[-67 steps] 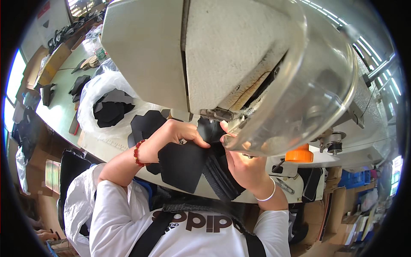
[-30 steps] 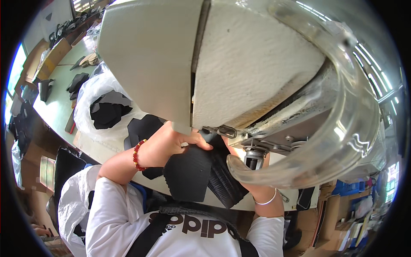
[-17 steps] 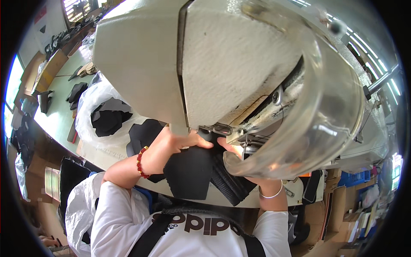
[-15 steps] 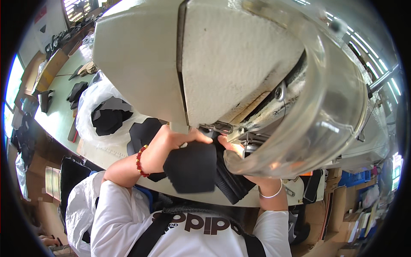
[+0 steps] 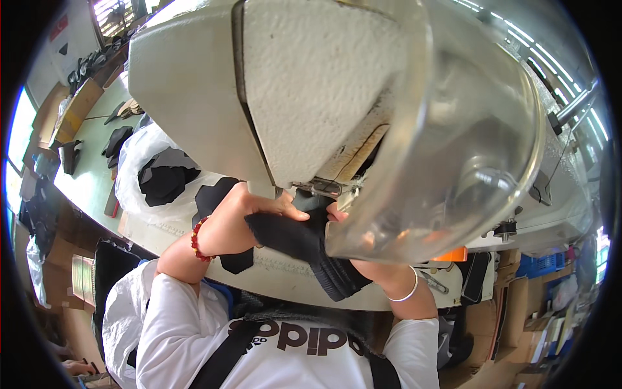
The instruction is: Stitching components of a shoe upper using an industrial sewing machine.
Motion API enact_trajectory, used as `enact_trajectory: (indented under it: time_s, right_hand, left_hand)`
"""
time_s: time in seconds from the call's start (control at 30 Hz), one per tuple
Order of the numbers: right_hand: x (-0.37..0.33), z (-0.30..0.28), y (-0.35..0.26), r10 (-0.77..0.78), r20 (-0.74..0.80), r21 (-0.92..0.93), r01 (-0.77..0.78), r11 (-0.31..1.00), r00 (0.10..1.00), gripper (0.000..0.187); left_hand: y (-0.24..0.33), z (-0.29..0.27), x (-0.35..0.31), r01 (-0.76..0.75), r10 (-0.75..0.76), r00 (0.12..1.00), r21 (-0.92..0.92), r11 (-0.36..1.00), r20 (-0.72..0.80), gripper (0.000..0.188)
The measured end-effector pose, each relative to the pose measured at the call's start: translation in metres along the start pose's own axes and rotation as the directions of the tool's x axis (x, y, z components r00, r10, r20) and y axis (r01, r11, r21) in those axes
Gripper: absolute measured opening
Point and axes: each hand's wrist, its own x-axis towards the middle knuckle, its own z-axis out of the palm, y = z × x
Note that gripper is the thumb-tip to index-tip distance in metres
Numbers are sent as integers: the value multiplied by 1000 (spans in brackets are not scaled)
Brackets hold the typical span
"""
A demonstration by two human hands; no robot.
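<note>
My left hand (image 5: pixel 277 205) is closed on a black fabric piece (image 5: pixel 285 235), its thumb on top, just below the head of an off-white sewing machine (image 5: pixel 317 84). The piece sticks out toward me with its free edge tilted up. My right hand (image 5: pixel 335 212) shows only fingertips beside the fabric; the machine's clear curved guard (image 5: pixel 453 188) covers the rest. Those fingertips press against the black work, from which a ribbed black part (image 5: pixel 342 280) hangs toward me. The needle area is mostly hidden by the machine head.
A white plastic bag (image 5: pixel 133 188) with black pieces stands left on the table. Another black piece (image 5: pixel 238 260) lies beneath my left wrist. At the right are an orange object (image 5: pixel 451 255), a black flat case (image 5: pixel 476 279) and a small metal tool (image 5: pixel 435 282).
The black piece's free flap has swung up and now looks narrower. The ribbed part has shifted slightly left. Machine head and guard sit farther left in the picture.
</note>
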Motion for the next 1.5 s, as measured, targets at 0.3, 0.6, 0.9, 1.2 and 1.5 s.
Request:
enact_trajectory:
  time_s: [0.3,0.6,0.9,1.2,1.5]
  right_hand:
    - [3,-4,-31,349,124,-331,-293,897,929,44]
    - [9,3,-28,318,178,529,-363,767,931,46]
    - [19,18,-28,399,241,826,-403,394,885,49]
    - [44,29,-33,309,354,859,-438,266,883,52]
    - [31,-2,-39,479,65,274,-477,835,876,48]
  left_hand:
    - [15,-3,-1,110,-108,994,-217,970,23,47]
    - [10,1,6,146,-159,987,-319,936,-14,28]
    - [12,-3,6,-85,83,996,57,995,30,38]
    - [9,-1,8,-20,14,999,-146,989,-42,53]
    - [5,12,-3,-75,98,991,237,969,-89,55]
